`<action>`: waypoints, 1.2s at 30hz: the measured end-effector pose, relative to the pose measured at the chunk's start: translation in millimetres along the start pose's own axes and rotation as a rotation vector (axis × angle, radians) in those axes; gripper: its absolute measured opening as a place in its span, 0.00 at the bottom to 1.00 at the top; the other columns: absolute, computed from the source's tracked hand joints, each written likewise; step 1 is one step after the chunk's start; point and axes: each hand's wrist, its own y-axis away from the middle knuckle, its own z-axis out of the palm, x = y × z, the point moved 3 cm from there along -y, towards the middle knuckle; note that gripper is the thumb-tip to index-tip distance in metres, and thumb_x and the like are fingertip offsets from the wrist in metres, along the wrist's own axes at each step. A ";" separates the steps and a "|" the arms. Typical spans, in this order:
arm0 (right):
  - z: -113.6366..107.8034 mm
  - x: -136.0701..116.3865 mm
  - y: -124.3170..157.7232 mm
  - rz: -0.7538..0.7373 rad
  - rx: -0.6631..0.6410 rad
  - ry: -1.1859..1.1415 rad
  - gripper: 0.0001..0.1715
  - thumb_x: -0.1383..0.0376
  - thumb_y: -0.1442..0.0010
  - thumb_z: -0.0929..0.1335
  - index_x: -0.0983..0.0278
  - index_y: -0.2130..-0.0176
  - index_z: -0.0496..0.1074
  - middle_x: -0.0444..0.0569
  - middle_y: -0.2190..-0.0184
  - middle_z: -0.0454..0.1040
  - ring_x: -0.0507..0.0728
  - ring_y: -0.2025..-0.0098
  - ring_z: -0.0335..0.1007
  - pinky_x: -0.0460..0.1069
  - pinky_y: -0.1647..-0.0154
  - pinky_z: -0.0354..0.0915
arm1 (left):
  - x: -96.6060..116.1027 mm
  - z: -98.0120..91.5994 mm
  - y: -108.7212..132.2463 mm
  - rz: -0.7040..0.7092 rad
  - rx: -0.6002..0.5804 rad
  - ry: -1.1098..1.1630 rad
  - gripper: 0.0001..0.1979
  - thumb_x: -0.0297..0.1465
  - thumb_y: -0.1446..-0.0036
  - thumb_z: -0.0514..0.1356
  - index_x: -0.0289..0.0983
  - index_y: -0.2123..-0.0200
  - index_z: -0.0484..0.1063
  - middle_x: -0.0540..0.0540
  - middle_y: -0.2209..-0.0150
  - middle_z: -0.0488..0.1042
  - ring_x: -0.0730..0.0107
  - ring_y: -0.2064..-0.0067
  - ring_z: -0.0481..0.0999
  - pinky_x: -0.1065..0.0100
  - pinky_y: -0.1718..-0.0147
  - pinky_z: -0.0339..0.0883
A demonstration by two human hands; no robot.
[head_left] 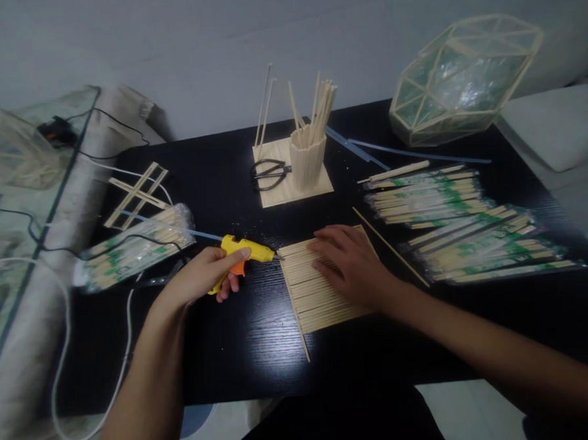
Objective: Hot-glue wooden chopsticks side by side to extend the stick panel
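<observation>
My left hand (212, 275) is wrapped round a yellow hot glue gun (250, 250) with an orange trigger. A clear glue stick (205, 234) sticks out of its back. The nozzle meets the upper left corner of a flat panel of wooden sticks (310, 298) laid side by side. One thin stick (303, 338) runs along the panel's left edge and juts out below it. My right hand (348, 263) lies on the panel with its fingers spread. A single loose stick (391, 248) rests just to the right of that hand.
Behind the panel, a stick-built cup (307, 163) holding several sticks stands on a square stick base (277, 193) with black-handled scissors (270, 173). Plastic-wrapped chopsticks (492, 242) lie right, another pack (138, 248) left. A geometric stick frame (464, 83) stands back right. Cables (67, 311) hang left.
</observation>
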 end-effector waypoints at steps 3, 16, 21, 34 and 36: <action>-0.2 -0.4 -0.2 -0.005 -0.005 0.010 0.15 0.63 0.26 0.68 0.64 0.43 0.76 0.60 0.40 0.76 0.69 0.36 0.67 0.66 0.34 0.66 | -0.3 -0.8 0.2 0.012 0.003 -0.008 0.30 0.55 0.43 0.68 0.35 0.82 0.76 0.45 0.83 0.76 0.74 0.86 0.69 0.74 0.88 0.61; 0.6 0.0 0.1 -0.004 -0.006 0.005 0.16 0.63 0.25 0.67 0.64 0.42 0.76 0.61 0.40 0.76 0.69 0.36 0.67 0.67 0.34 0.66 | -1.1 -1.2 -1.2 0.034 -0.020 -0.030 0.30 0.55 0.43 0.68 0.35 0.82 0.77 0.45 0.85 0.74 0.74 0.87 0.68 0.74 0.87 0.59; 0.3 -0.3 0.4 -0.005 0.001 0.008 0.16 0.63 0.25 0.67 0.65 0.42 0.76 0.61 0.40 0.76 0.69 0.36 0.67 0.67 0.34 0.66 | -1.7 -1.2 -0.1 0.050 -0.040 -0.032 0.29 0.55 0.46 0.70 0.35 0.82 0.77 0.44 0.83 0.76 0.74 0.86 0.68 0.74 0.87 0.61; 0.8 0.3 0.3 0.000 -0.002 0.010 0.16 0.63 0.26 0.68 0.64 0.43 0.77 0.60 0.40 0.76 0.69 0.36 0.68 0.67 0.35 0.66 | 1.6 -1.2 0.4 0.114 -0.034 -0.036 0.29 0.56 0.44 0.69 0.36 0.80 0.77 0.49 0.86 0.71 0.76 0.87 0.64 0.75 0.87 0.57; 0.8 0.0 0.4 0.002 -0.005 0.012 0.16 0.63 0.26 0.68 0.63 0.42 0.77 0.60 0.40 0.76 0.69 0.36 0.68 0.67 0.35 0.66 | 1.9 -1.7 0.9 0.131 -0.021 -0.032 0.28 0.55 0.43 0.68 0.36 0.79 0.77 0.49 0.85 0.72 0.77 0.87 0.65 0.75 0.87 0.56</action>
